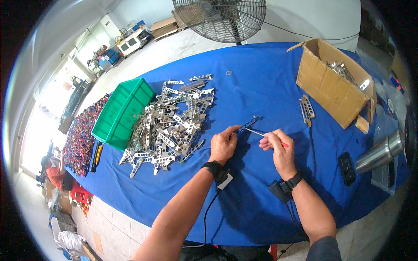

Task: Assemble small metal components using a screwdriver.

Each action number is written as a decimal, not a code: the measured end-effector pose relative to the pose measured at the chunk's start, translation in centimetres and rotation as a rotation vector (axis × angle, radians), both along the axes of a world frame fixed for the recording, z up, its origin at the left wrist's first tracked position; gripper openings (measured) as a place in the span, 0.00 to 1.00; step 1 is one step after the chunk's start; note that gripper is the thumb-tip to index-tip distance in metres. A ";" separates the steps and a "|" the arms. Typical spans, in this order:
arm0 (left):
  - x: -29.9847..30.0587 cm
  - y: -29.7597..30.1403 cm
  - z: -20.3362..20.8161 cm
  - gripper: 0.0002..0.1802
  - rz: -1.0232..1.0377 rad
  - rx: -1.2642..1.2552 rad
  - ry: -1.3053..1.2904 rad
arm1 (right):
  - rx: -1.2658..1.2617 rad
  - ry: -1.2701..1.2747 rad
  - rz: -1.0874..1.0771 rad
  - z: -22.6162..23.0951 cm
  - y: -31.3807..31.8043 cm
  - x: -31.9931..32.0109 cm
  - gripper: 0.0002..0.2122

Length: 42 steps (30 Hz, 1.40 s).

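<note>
2 bare forearms (183, 209) extend over blue cloth (257, 87). The left hand (223, 146) pinches a perforated metal strip (249, 123) between a heap of similar strips (167, 130) and a cardboard box (324, 89); the right hand (278, 148) grips a red-handled, screwdriver-like tool (255, 132), its slim shaft pointing at the strip.

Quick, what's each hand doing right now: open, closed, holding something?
Left hand: closed, holding one end of a metal strip.
Right hand: closed, holding a red-handled tool.

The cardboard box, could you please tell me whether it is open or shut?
The cardboard box is open: its top is uncovered, and metal parts show inside.
</note>
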<state>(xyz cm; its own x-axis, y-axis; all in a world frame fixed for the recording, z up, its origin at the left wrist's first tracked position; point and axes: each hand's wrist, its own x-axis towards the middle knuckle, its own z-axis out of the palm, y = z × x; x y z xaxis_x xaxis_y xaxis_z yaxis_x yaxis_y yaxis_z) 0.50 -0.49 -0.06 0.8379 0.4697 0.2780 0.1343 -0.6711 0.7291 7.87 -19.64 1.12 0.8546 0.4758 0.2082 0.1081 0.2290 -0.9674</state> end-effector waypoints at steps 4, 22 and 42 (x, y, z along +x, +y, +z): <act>0.0 0.1 0.0 0.16 0.003 0.011 0.021 | 0.039 -0.007 -0.025 0.0 1.2 -0.7 0.12; -0.1 -0.1 0.4 0.16 0.009 0.010 0.036 | -0.004 -0.049 0.028 -0.3 0.8 -0.6 0.13; -0.1 -0.2 0.4 0.16 0.002 -0.014 0.034 | -0.006 -0.041 0.058 -0.1 0.6 -0.6 0.13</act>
